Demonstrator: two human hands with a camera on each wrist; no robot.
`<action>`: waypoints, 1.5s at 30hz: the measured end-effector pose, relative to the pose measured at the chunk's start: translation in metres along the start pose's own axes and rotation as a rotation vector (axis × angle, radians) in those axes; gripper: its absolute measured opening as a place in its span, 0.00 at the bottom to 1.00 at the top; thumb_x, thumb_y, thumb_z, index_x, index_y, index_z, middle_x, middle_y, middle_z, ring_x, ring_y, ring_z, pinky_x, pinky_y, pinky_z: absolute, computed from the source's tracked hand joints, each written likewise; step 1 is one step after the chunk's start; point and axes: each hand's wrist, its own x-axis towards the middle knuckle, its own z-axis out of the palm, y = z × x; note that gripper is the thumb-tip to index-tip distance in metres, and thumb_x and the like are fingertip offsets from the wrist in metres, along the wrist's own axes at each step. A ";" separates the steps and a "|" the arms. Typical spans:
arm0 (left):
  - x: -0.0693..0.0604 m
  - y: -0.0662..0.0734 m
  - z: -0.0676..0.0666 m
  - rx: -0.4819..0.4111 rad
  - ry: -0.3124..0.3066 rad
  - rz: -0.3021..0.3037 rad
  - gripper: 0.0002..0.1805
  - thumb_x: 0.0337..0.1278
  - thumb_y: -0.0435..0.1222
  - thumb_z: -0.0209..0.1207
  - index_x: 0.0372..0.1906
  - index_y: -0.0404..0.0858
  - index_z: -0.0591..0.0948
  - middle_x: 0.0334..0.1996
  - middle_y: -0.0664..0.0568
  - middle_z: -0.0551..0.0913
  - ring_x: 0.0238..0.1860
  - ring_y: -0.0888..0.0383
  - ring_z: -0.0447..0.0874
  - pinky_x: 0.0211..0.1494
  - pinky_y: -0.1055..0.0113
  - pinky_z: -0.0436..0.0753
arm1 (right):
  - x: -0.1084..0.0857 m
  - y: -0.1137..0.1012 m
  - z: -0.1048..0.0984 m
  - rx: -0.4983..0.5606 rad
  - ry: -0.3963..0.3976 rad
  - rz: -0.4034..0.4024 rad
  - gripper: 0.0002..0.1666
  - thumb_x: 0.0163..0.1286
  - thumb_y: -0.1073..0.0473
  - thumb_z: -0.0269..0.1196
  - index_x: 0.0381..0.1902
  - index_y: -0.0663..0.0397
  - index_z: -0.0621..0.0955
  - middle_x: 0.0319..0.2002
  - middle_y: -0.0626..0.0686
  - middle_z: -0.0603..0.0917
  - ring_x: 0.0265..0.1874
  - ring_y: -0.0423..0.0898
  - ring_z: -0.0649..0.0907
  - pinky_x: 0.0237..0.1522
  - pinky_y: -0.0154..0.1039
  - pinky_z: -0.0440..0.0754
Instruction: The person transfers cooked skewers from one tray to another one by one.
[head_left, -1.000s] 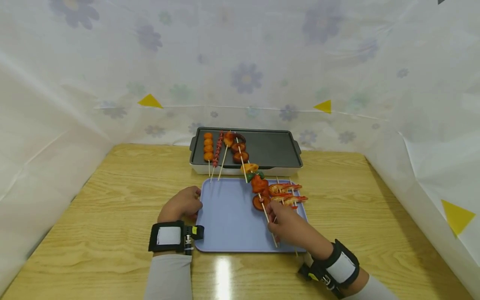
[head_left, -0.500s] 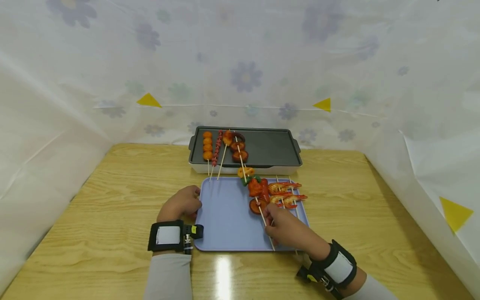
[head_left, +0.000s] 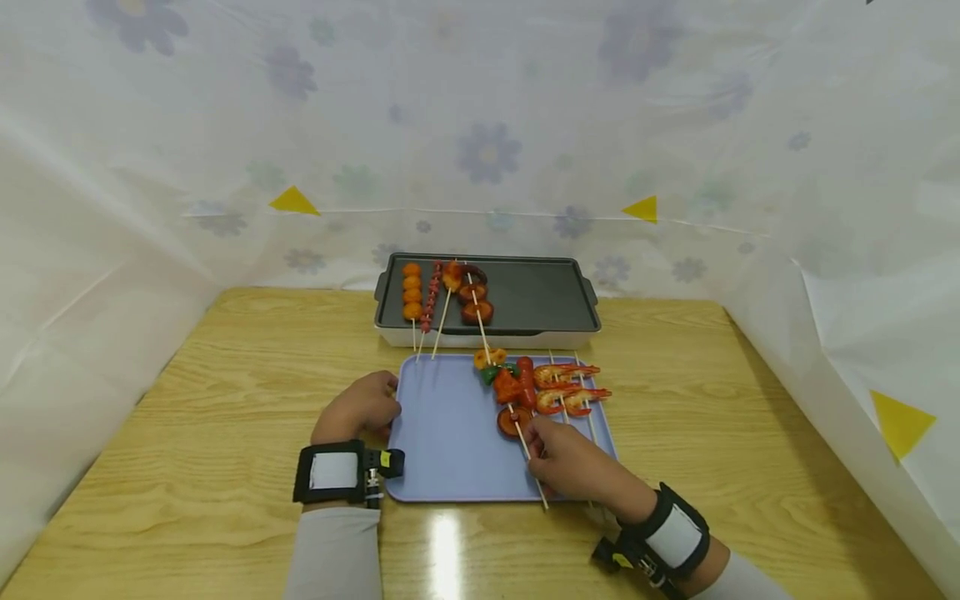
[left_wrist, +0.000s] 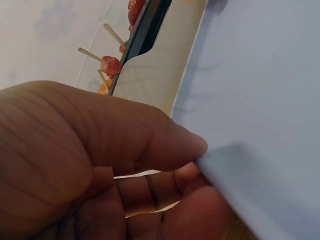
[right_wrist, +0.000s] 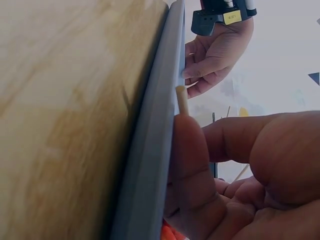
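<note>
My left hand (head_left: 362,408) pinches the left rim of a pale blue tray (head_left: 450,450). In the left wrist view its thumb (left_wrist: 175,142) lies on the tray's upper edge, with other fingers curled below. My right hand (head_left: 573,462) holds the stick of a mixed kebab skewer (head_left: 507,386) low over the tray's right half. Yellow, green and red pieces and a brown round slice show along it. Whether it touches the tray, I cannot tell. Beside it on the tray are a red sausage (head_left: 527,382) and skewered shrimps (head_left: 572,400).
Behind the tray stands a black griddle (head_left: 536,287). On its left half lie skewers of orange balls (head_left: 412,292), small red pieces (head_left: 431,296), a browned piece (head_left: 452,275) and mushroom-like rounds (head_left: 477,312). The mushroom skewer's stick reaches over the tray. A wooden table (head_left: 225,433) carries everything.
My right hand has drawn the kebab skewer slightly left and toward me, and its far end has come down and away from the griddle. The left hand keeps its grip on the tray.
</note>
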 end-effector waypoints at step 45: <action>0.001 0.000 0.001 -0.002 0.006 -0.032 0.27 0.54 0.27 0.54 0.62 0.27 0.71 0.38 0.42 0.80 0.27 0.52 0.81 0.32 0.62 0.78 | 0.003 0.005 -0.030 -0.190 0.288 -0.142 0.10 0.69 0.61 0.64 0.46 0.57 0.80 0.44 0.53 0.80 0.41 0.49 0.81 0.41 0.45 0.79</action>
